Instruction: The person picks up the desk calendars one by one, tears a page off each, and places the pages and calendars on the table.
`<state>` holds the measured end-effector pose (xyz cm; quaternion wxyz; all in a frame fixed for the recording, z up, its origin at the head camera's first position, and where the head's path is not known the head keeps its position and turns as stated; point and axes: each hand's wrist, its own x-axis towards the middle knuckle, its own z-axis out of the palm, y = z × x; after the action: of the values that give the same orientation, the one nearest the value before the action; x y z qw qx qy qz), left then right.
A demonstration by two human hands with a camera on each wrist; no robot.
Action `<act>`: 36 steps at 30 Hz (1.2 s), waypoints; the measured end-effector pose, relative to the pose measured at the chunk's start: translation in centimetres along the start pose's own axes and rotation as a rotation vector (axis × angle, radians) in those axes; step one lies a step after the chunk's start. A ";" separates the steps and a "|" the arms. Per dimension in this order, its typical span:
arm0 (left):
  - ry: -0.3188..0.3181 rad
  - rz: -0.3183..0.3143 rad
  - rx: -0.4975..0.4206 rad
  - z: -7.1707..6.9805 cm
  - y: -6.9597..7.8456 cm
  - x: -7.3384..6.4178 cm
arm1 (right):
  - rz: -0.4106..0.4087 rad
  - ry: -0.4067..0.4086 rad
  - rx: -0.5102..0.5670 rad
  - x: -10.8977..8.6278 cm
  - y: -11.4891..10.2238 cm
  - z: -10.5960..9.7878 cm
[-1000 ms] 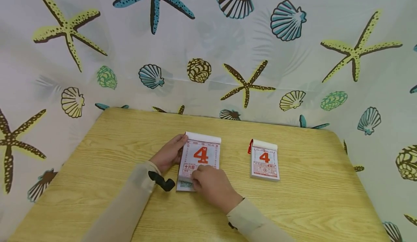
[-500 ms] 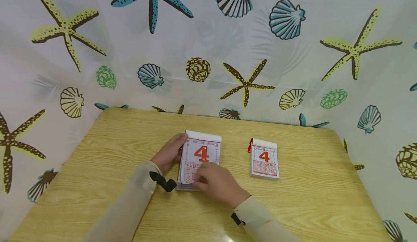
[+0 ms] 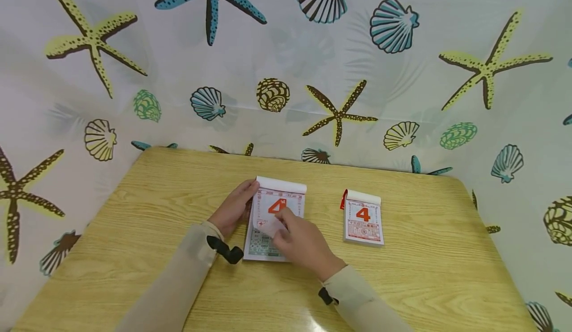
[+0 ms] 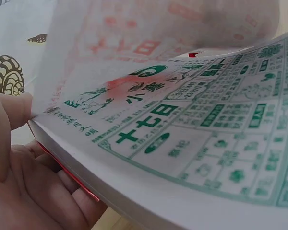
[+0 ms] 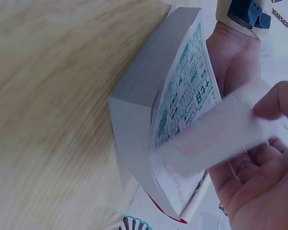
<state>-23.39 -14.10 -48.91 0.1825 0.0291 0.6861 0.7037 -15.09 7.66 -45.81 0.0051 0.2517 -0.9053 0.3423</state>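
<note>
A thick tear-off calendar (image 3: 262, 247) lies toward the middle of the table, its white cover sheet (image 3: 281, 185) folded back at the top. My left hand (image 3: 231, 210) grips its left edge, thumb on top and fingers beneath, as the left wrist view shows. My right hand (image 3: 308, 245) pinches the lower part of the top page (image 3: 266, 222), which bears a red 4 and bends up and away from the pad. Under it, a green-printed page (image 4: 201, 139) shows. In the right wrist view the lifted page (image 5: 216, 134) curls between thumb and fingers.
To the right lies a smaller tear-off calendar (image 3: 364, 228) showing a red 4, with a red piece (image 3: 343, 200) at its upper left. The wooden table (image 3: 429, 252) ends at a white curtain (image 3: 286, 49) printed with starfish and shells.
My right hand has raised the top page's lower edge and moved it upward, baring more of the green page underneath. My left hand keeps its hold at the calendar's left edge.
</note>
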 end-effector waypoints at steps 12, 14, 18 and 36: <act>-0.009 0.077 0.023 0.5 1.0 -0.7 | -0.092 -0.014 -0.059 1.3 0.4 0.4; -0.005 0.081 0.021 0.6 1.2 -0.7 | -0.141 0.030 -0.135 1.4 0.5 0.5; -0.018 0.094 0.031 0.6 1.2 -0.9 | -0.179 0.162 -0.155 1.7 0.9 0.7; -0.208 0.108 0.049 -0.5 0.6 -0.5 | -0.070 0.213 -0.063 1.8 1.6 -0.1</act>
<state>-23.20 -14.71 -48.29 0.2138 0.1432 0.6778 0.6887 -17.38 7.95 -46.40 0.1212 0.2452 -0.9004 0.3382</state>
